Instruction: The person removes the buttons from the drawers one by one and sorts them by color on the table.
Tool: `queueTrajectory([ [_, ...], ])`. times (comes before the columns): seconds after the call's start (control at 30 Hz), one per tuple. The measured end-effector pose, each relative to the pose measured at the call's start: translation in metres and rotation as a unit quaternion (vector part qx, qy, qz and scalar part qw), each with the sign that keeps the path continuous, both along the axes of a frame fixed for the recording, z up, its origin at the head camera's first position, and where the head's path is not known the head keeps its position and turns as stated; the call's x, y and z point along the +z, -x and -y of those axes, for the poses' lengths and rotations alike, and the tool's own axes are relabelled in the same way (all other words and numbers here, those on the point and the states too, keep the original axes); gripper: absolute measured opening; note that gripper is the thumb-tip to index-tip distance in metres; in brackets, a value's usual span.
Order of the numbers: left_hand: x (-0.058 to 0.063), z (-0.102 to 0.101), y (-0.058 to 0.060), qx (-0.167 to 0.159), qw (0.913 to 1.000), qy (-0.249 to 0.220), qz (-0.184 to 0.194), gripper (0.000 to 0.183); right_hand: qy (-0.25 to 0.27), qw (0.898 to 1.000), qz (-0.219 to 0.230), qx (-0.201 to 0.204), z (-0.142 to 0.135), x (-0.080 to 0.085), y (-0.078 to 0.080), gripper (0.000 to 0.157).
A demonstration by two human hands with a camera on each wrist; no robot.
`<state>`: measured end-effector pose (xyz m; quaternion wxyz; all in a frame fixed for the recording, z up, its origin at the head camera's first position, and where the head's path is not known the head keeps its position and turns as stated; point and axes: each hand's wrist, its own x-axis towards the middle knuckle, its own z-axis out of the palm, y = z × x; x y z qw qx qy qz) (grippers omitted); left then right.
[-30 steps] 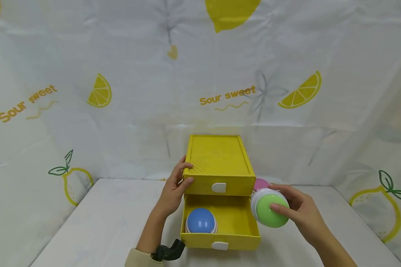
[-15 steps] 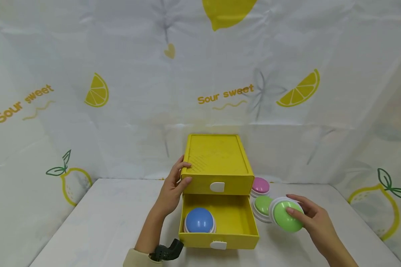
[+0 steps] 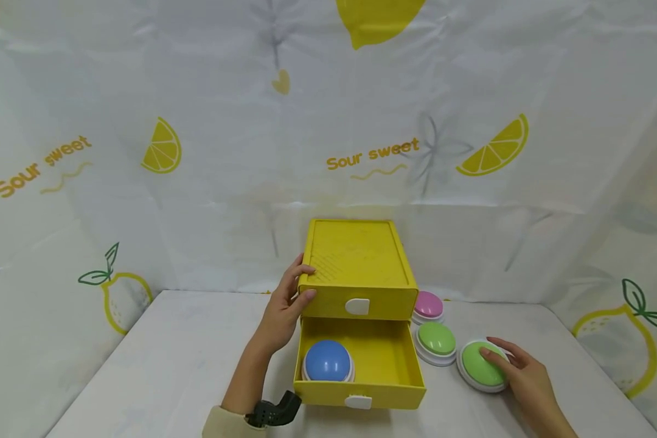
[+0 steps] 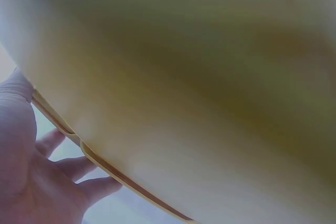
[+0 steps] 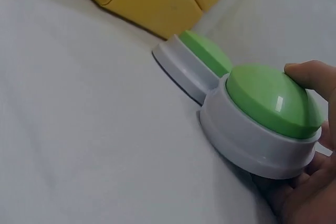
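My left hand (image 3: 282, 311) grips the front left edge of a yellow two-drawer box (image 3: 356, 252), thumb at the front and fingers over the side. The lower drawer (image 3: 389, 359) is pulled out, and a blue dome button (image 3: 327, 360) with a white base sits in its left part. To the right, my right hand (image 3: 532, 378) holds a green dome button (image 3: 477, 366) at table level, its thumb on the dome and fingers around the white base. In the right wrist view, the button's base (image 5: 252, 142) tilts slightly above the tabletop on the hand's side.
A second green button (image 3: 437, 338) stands between the box and the held one. Behind it a pink button (image 3: 429, 304) stands beside the box. The white table (image 3: 197, 359) backs onto a lemon-print sheet (image 3: 241, 231). A dark wrist strap (image 3: 274, 410) is on the left wrist.
My right hand has moved right and down to the table with the green button, away from the box, uncovering the second green button and the pink one. My left hand keeps its grip.
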<state>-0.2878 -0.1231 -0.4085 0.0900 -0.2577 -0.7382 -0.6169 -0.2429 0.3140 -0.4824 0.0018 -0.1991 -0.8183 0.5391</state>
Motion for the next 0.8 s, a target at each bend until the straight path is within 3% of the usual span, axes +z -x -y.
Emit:
queueTrajectory([
  [0.17, 0.000, 0.000, 0.000, 0.000, 1.0000, 0.000, 0.003, 0.033, -0.065, 0.998, -0.015, -0.009, 0.003, -0.009, -0.001, 0.080],
  [0.37, 0.000, 0.000, 0.001, 0.000, 1.0000, 0.000, 0.003, 0.033, -0.177, 0.978, -0.095, -0.059, 0.008, -0.022, -0.007, 0.060],
  [0.47, 0.000, 0.000, 0.000, 0.000, 1.0000, -0.001, 0.003, 0.033, -0.192, 0.973, -0.115, -0.058, 0.010, -0.026, -0.010, 0.059],
  [0.63, 0.000, 0.000, 0.000, 0.001, 1.0000, -0.005, 0.005, 0.033, -0.181, 0.978, -0.092, -0.042, 0.017, -0.026, -0.015, 0.074],
  [0.8, 0.000, 0.000, 0.000, 0.000, 1.0000, -0.006, 0.004, 0.033, -0.198, 0.975, -0.093, -0.044, 0.025, -0.030, -0.024, 0.085],
])
